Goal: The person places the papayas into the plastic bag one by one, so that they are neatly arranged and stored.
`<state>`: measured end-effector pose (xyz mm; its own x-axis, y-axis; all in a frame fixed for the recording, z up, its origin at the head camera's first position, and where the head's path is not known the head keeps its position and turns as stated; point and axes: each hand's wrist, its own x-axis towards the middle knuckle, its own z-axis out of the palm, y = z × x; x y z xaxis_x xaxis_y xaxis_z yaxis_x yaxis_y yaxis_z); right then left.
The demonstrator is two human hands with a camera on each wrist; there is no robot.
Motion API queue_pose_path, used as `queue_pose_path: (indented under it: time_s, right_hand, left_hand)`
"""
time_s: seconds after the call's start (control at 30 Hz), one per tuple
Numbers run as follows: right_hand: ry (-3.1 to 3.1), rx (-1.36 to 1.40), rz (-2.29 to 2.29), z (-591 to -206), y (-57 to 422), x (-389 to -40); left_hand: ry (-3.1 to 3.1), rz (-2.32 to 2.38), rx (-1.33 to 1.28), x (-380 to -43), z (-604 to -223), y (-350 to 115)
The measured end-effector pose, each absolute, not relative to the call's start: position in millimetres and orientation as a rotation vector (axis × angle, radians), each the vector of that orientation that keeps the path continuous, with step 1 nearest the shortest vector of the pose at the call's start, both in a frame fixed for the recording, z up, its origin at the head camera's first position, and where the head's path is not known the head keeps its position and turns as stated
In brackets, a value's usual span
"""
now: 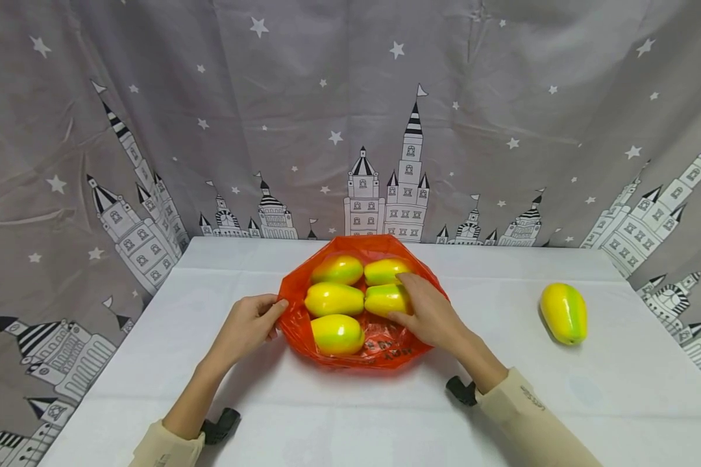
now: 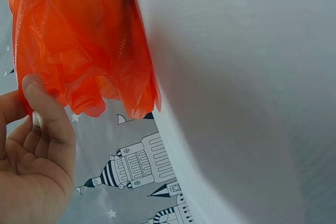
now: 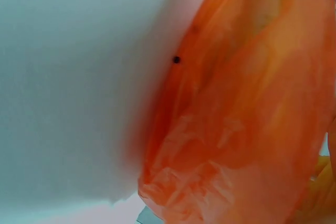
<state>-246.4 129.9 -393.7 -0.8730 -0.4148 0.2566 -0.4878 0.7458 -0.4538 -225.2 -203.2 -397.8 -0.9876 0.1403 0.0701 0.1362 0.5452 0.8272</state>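
A red plastic bag [image 1: 385, 355] lies spread open on the white table, with several glossy yellow-green papayas [image 1: 334, 299] inside it. My left hand [image 1: 251, 324] pinches the bag's left rim between thumb and fingers; the left wrist view shows the thin plastic [image 2: 73, 51] held at the fingertips. Reaching over the bag's right side, my right hand [image 1: 432, 308] grips the right middle papaya [image 1: 385, 299], thumb below and fingers above. In the right wrist view the bag's side [image 3: 236, 129] hides most of that hand.
One more papaya [image 1: 563, 314] lies on the white tablecloth [image 1: 502, 266], well to the right of the bag. Behind the table hangs a grey curtain [image 1: 304, 117] printed with castles and stars. Both wrists carry small black devices [image 1: 222, 425].
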Motion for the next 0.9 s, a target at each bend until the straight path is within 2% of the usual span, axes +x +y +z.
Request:
queue_pose_path:
  time_s: [0.9]
  right_hand:
    - [-2.720,0.699,0.890,-366.9,161.4,-212.4]
  left_hand:
    - [2.755,1.469,0.247,-225.0,-396.4,-203.0]
